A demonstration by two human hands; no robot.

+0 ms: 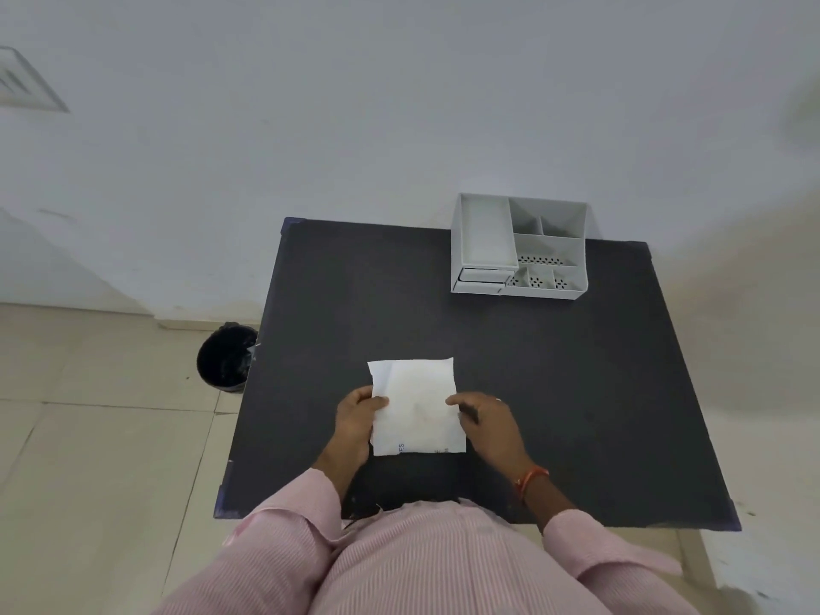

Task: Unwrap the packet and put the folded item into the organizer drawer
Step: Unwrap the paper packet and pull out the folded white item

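Note:
A flat white packet (417, 406) lies over the near middle of the dark table (554, 370), with faint print along its near edge. My left hand (355, 421) pinches its left edge, thumb on top. My right hand (486, 421) grips its right edge with the fingers curled onto it. The grey organizer (519, 246) stands at the far right of the table, against the wall. Its small drawer (483, 279) is at the front left corner, a little way out. What is inside the packet is hidden.
A black bin (226, 357) with a liner stands on the tiled floor just left of the table. A white wall rises behind the table. Bare table surface lies between the packet and the organizer.

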